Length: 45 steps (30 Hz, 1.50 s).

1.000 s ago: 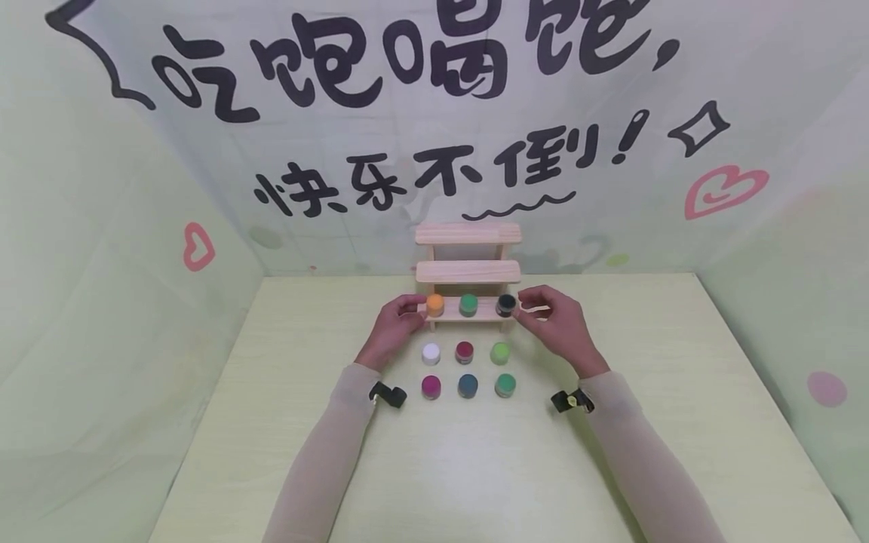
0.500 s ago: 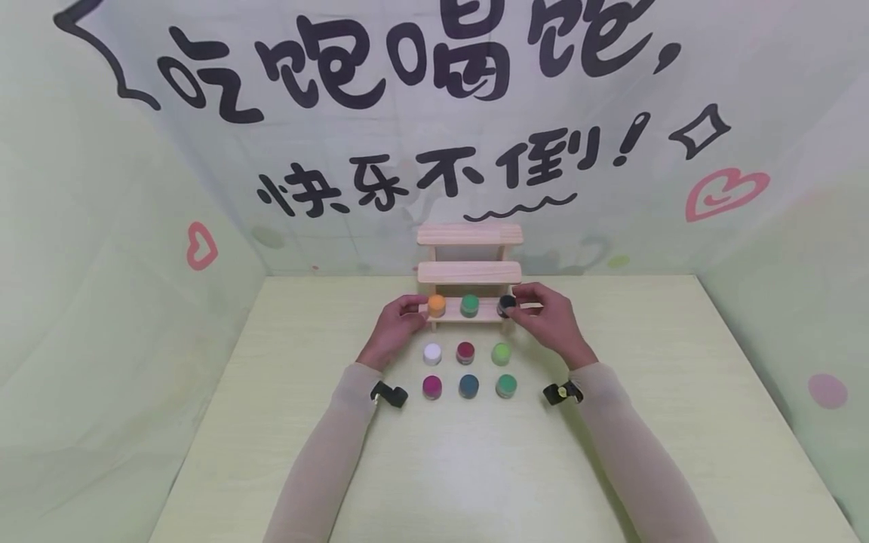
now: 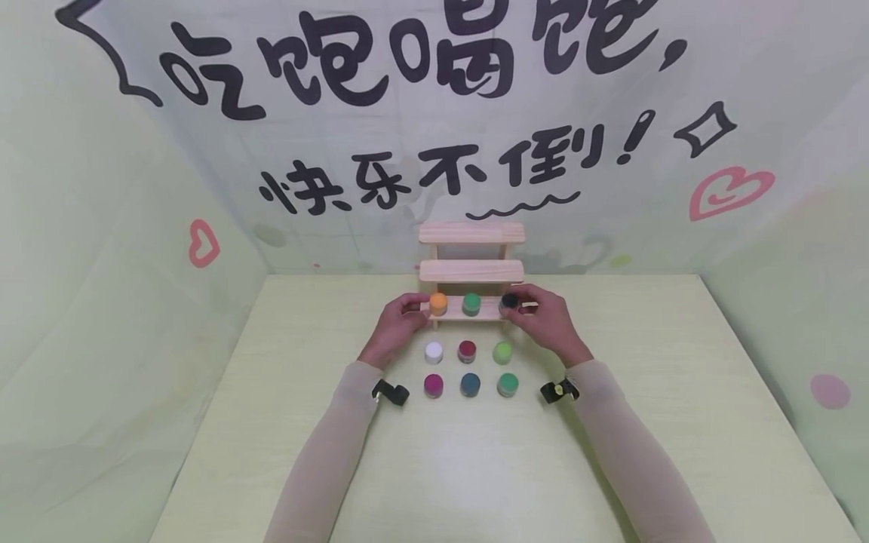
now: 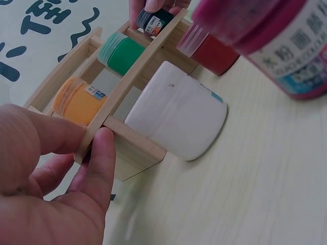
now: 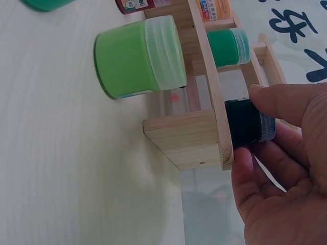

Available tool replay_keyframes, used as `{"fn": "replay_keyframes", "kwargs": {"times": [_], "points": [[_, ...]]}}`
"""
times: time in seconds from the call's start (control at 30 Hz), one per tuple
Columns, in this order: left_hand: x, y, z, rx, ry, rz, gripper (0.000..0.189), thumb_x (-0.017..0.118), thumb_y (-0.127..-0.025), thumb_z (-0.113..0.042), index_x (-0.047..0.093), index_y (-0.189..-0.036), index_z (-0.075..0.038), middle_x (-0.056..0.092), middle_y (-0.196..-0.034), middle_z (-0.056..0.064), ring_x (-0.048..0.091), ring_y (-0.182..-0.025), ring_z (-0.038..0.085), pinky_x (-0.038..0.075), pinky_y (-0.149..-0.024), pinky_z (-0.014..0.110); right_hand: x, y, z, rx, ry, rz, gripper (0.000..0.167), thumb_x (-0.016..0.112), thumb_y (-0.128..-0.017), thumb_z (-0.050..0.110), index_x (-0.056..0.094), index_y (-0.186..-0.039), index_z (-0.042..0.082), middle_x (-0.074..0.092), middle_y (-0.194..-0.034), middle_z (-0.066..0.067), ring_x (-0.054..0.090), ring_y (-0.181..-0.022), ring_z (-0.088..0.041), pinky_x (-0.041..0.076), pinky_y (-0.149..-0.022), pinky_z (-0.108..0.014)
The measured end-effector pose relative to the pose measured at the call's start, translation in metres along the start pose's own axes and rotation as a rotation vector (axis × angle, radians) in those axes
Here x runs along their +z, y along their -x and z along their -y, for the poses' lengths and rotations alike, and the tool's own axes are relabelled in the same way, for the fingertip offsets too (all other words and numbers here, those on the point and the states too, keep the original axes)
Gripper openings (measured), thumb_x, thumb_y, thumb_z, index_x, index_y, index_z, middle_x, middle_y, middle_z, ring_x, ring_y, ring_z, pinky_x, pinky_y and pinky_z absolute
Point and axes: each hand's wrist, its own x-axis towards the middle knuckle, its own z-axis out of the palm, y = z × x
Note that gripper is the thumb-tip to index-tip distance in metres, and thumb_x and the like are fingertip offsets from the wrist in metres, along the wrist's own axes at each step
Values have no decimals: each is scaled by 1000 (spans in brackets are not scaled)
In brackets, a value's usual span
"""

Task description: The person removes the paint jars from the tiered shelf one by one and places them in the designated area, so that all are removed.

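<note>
The left hand (image 3: 396,324) pinches the left end of the lowest step (image 3: 489,311) of the wooden rack (image 3: 471,271) — just beside the orange jar (image 3: 438,304). The right hand (image 3: 548,320) holds the black jar (image 5: 242,122), upright on that step's right end. A green jar (image 3: 471,305) stands between; six more jars (image 3: 467,351) stand on the table (image 3: 448,467).

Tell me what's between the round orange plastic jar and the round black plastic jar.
A round green plastic jar stands between them on the lowest wooden shelf, in the head view.

pale table (image 3: 441,475), lettered backdrop (image 3: 400,139), perhaps fabric
</note>
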Motion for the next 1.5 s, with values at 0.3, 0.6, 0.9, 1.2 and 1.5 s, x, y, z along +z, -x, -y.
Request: {"fn": "replay_keyframes", "kwargs": {"times": [0.3,0.6,0.9,1.2,1.5], "points": [[-1,-1,-2,10,-40,-1,39,73,-96,-14,68,-134,-17,64,-130,9,63,-121,23,54,-107,38,-2,0,4,-20,57,-5,47,84,-90,13,70,-133,0,74,-125,-21,72,-112,-35,64,-92,-43],[-1,-1,-2,-10,-49,5,37,72,-96,-15,68,-133,-19,64,-129,9,64,-118,23,55,-104,36,-2,9,8,-19,50,5,46,83,-91,14,70,-133,0,74,-125,-21,73,-109,-34,64,-92,-43],[-2,0,-3,-2,-37,15,37,72,-96,-17,69,-133,-21,63,-129,9,62,-117,23,53,-105,37,-1,17,12,-37,38,36,44,82,-91,10,70,-133,3,74,-126,-18,74,-105,-33,64,-92,-45],[-2,0,-1,5,-23,18,37,72,-96,-15,69,-133,-19,62,-128,10,63,-115,22,54,-102,34,2,25,14,-69,6,69,45,83,-90,9,70,-133,4,74,-125,-16,74,-103,-32,65,-89,-40],[-2,-1,-1,-6,-33,17,37,71,-97,-15,68,-133,-21,63,-130,8,64,-117,23,54,-105,37,9,34,18,-81,-26,99,44,83,-91,9,70,-132,4,73,-130,-13,73,-107,-31,64,-92,-43]]}}
